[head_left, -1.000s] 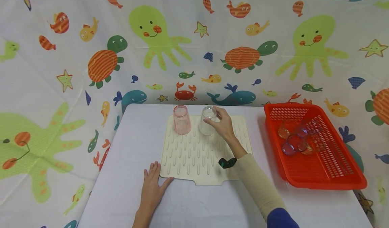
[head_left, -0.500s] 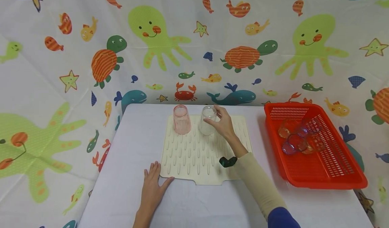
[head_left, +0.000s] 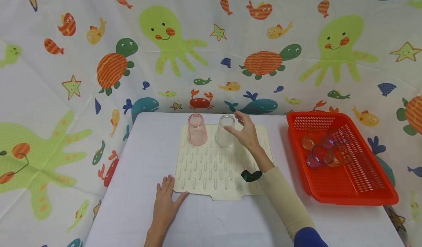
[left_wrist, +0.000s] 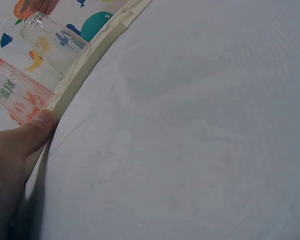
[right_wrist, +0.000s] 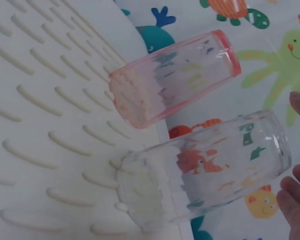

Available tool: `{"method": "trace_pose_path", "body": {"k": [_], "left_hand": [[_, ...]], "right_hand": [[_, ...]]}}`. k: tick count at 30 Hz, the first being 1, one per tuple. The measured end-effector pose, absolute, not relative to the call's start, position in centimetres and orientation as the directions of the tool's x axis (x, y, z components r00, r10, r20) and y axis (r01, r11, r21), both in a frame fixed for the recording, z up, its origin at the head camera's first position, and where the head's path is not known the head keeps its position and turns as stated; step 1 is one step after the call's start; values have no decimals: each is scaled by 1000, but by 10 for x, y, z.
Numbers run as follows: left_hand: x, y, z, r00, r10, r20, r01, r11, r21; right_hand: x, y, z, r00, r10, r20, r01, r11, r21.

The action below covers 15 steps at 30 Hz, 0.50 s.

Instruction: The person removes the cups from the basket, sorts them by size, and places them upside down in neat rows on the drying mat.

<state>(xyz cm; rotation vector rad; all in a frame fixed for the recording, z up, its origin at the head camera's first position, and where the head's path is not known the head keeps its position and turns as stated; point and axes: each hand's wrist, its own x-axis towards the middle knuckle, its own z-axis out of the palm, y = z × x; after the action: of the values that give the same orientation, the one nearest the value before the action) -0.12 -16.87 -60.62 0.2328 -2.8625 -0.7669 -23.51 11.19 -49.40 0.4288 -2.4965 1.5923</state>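
A clear glass [head_left: 225,131] stands base-up on the cream ridged drying mat [head_left: 201,173], right of a pink glass [head_left: 197,131] set the same way. My right hand [head_left: 245,131] is beside the clear glass near its top, thumb and fingers spread apart. In the right wrist view, gaps show between the fingers [right_wrist: 295,195] and the glass. My left hand [head_left: 165,199] lies flat at the mat's front left corner, its thumb [left_wrist: 37,130] along the mat edge in the left wrist view. The other left fingers are hidden there.
A red plastic basket [head_left: 349,192] stands on the right of the white table [head_left: 132,188], with several coloured glasses [head_left: 322,154] lying inside. A sea-animal printed cloth [head_left: 204,49] hangs behind the table and at its sides.
My right hand has let go of the clear glass and drawn slightly to the right, its fingers opening. The glass stays in place on the mat. The left hand has not moved.
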Motion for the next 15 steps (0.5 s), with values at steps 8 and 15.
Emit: {"method": "trace_pose_path", "body": {"k": [8, 15], "left_hand": [[0, -168, -605, -971, -195, 138, -100, 856, 507], [0, -167, -605, -971, -195, 137, -102, 859, 502]], "right_hand": [[-227, 117, -485, -940, -166, 297, -340, 429, -837], [-219, 126, -477, -933, -171, 316, -359, 447, -819]]}}
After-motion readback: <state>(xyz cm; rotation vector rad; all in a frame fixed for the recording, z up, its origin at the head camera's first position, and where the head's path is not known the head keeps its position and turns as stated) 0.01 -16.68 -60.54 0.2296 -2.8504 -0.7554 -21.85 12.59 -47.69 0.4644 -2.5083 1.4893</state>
